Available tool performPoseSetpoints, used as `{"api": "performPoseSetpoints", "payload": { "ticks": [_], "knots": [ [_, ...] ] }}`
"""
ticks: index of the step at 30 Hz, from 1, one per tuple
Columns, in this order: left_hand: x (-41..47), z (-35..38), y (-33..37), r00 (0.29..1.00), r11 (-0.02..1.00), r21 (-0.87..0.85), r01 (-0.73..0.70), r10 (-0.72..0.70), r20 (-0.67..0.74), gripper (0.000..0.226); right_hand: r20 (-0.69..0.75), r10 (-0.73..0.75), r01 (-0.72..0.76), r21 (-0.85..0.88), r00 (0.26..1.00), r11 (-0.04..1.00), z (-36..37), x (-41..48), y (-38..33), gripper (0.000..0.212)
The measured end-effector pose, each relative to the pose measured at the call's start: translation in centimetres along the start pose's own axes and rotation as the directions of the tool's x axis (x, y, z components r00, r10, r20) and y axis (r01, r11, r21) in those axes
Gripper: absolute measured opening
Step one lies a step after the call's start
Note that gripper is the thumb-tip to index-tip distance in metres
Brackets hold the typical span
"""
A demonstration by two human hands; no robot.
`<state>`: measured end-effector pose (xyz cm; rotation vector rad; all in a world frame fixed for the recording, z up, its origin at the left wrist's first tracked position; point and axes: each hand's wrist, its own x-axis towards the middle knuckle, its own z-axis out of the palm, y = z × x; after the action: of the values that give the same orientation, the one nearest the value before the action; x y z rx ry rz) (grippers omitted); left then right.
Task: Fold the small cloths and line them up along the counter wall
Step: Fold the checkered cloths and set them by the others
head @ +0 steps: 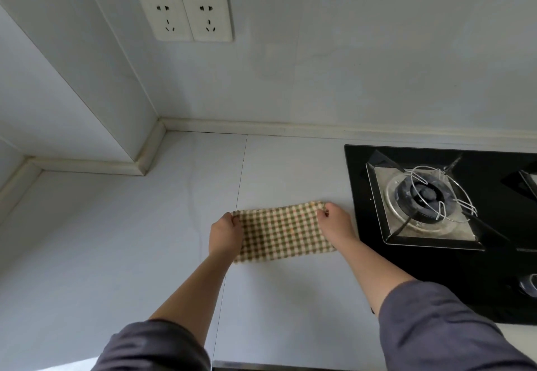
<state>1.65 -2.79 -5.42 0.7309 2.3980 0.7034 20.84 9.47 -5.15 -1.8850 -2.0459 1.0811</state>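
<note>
- A checked cloth (283, 232) lies flat on the counter (145, 240), mid-counter, well short of the back wall and just left of the hob (436, 210).
- Left hand (225, 234) pinches the cloth's far left corner, fingers curled on the fabric.
- Right hand (334, 224) grips the far right corner, apparently thumb and forefinger, though the pinch is small here.
- Both grey sleeves (441, 327) reach in from the near edge.
- Two sockets (186, 17) sit on the wall above.
</note>
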Motion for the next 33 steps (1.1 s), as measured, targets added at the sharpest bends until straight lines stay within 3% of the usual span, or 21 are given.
{"api": "performPoseSetpoints", "payload": {
  "ticks": [5, 8, 12, 14, 17, 21, 28, 31, 33],
  "knots": [
    [0.4, 0.9, 0.6, 0.997, 0.996, 0.079, 0.053, -0.049, -0.052, 0.019, -0.029, 0.003, -0.007, -0.128, 1.000, 0.992, 0.9, 1.1, -0.2, 0.021],
    [0.1, 0.9, 0.9, 0.995, 0.994, 0.101, 0.043, -0.034, -0.090, 0.027, -0.076, -0.031, 0.008, -0.288, 0.997, 0.958, 0.9, 0.9, -0.7, 0.023],
    [-0.3, 1.2, -0.1, 0.936, 0.917, 0.333, -0.218, 0.293, -0.194, 0.047, -0.172, -0.340, 0.228, -0.464, 0.925, 0.856, 1.5, -0.4, -0.1, 0.042],
    [-0.7, 2.1, -0.2, 0.891, 0.854, 0.353, -0.381, 0.442, -0.107, 0.050, -0.127, -0.468, 0.364, -0.467, 0.874, 0.806, 2.7, -1.2, 0.3, 0.052],
    [-0.7, 3.8, -0.3, 0.812, 0.713, 0.424, -0.559, 0.575, 0.102, 0.056, 0.033, -0.535, 0.473, -0.514, 0.844, 0.715, 4.7, -1.9, 0.7, 0.059],
    [0.5, 4.5, -1.9, 0.793, 0.606, 0.526, -0.597, 0.546, 0.271, 0.063, 0.143, -0.457, 0.442, -0.609, 0.878, 0.659, 6.2, -1.7, 1.8, 0.065],
    [0.5, 3.8, -1.2, 0.818, 0.570, 0.591, -0.571, 0.454, 0.353, 0.080, 0.252, -0.398, 0.463, -0.624, 0.882, 0.629, 5.6, -1.1, 1.5, 0.069],
    [-0.3, 2.7, -0.4, 0.850, 0.556, 0.646, -0.523, 0.393, 0.351, 0.066, 0.335, -0.415, 0.527, -0.648, 0.846, 0.550, 3.7, 0.0, 1.1, 0.077],
    [-1.2, 1.7, 0.3, 0.877, 0.567, 0.679, -0.467, 0.395, 0.273, 0.051, 0.341, -0.381, 0.509, -0.639, 0.860, 0.577, 2.4, 0.3, 0.6, 0.068]
  ]
}}
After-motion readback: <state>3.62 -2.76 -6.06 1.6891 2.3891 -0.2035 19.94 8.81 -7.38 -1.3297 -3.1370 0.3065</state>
